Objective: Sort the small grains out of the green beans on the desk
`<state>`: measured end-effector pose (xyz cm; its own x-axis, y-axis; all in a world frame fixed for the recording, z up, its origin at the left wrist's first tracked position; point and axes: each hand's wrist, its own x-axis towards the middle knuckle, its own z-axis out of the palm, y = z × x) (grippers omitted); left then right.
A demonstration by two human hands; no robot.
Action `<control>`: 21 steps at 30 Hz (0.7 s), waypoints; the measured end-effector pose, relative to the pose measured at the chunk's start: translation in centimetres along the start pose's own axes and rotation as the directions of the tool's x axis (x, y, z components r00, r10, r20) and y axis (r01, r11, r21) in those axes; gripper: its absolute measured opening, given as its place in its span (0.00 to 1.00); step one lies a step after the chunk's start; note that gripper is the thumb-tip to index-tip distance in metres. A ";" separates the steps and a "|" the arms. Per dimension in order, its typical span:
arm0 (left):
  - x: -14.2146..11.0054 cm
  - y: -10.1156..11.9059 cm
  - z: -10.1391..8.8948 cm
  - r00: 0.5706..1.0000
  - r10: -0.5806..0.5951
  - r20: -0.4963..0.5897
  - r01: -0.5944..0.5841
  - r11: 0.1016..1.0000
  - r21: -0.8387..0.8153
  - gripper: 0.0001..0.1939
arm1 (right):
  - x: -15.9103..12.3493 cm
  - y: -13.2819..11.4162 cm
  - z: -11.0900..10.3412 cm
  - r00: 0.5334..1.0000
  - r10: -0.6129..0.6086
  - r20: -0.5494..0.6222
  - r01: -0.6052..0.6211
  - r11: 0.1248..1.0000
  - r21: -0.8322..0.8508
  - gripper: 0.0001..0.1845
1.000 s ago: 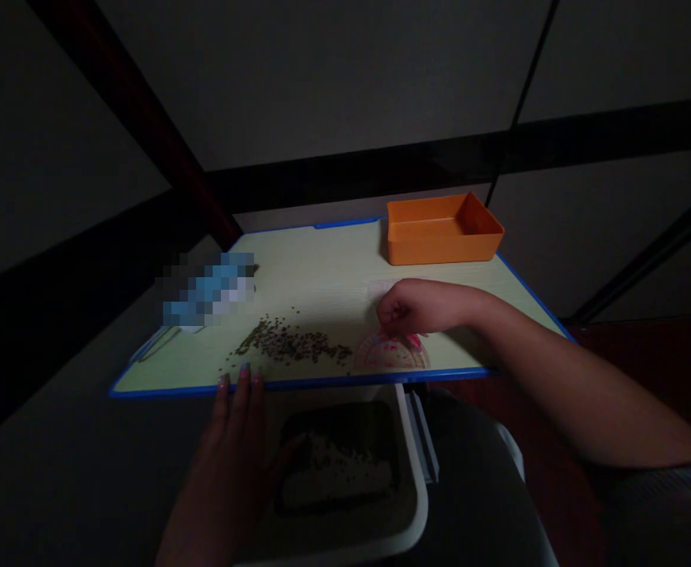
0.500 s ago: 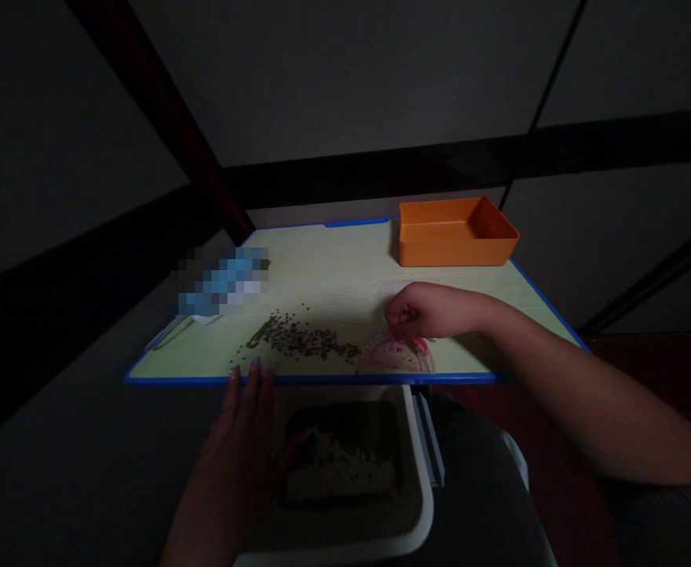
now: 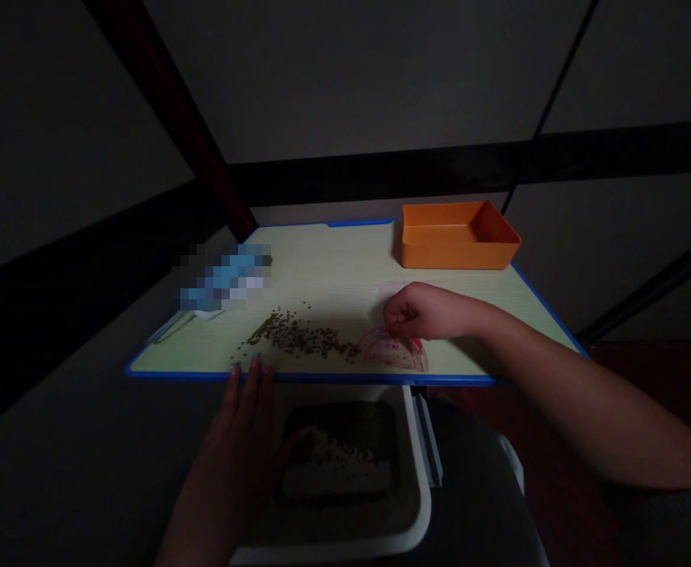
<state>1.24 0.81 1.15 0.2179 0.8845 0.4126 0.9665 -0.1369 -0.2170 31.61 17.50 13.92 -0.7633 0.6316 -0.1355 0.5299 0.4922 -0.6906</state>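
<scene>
My left hand (image 3: 236,441) rests with its fingers stretched out and their tips on the near blue edge of a pale board (image 3: 339,256). Just beyond those fingertips lies a loose spread of small dark grains, like seeds or beans (image 3: 301,335). Over the right half of the board my right hand (image 3: 413,311) is curled closed, fingers bent down and inward. Whatever is between its fingertips, if anything, is hidden. Beneath and in front of that hand shows a pink and red half-round pattern (image 3: 393,353), beside the right end of the grains.
An orange open box (image 3: 457,253) stands at the board's back right corner. A blurred-out blue and white item (image 3: 224,279) lies at the left edge. Below the near edge is a white-rimmed tub (image 3: 419,504), dark inside with scattered grains. A wall stands behind.
The view has shifted very slightly. Both hands keep nearly the same places, and the grains look unchanged.
</scene>
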 end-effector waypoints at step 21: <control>0.1 0.1 0.1 1.000 -0.013 0.002 0.013 1.000 0.010 0.48 | 0.2 -0.2 0.7 0.998 -0.042 0.042 0.041 0.999 0.027 0.13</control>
<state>1.38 0.90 1.05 0.2053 0.8871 0.4133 0.9678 -0.1213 -0.2205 31.09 17.12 13.48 -0.7997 0.5848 -0.1357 0.4878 0.5012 -0.7147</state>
